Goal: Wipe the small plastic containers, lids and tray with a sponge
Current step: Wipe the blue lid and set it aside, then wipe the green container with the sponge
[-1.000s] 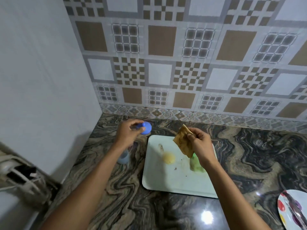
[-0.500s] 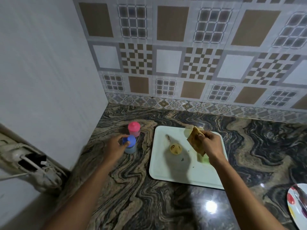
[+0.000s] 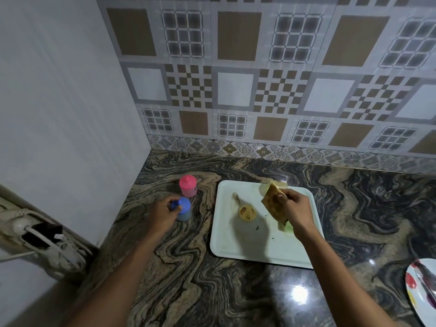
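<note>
Fingers of the left hand (image 3: 162, 215) curl round the cap of the blue container (image 3: 184, 211), which stands on the counter (image 3: 188, 279). The pink container (image 3: 188, 185) stands just beyond them. Right hand (image 3: 295, 208) pinches the sponge (image 3: 273, 205) above the tray (image 3: 236, 249), with a yellow round item (image 3: 246, 212) just left of its fingers.

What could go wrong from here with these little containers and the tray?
The left hand holds the small blue-lidded plastic container close by the pink-lidded plastic container; pulling away could topple either. The brown-stained sponge pinched in the right hand may smear grime over the white plastic tray rather than clean it.
</note>
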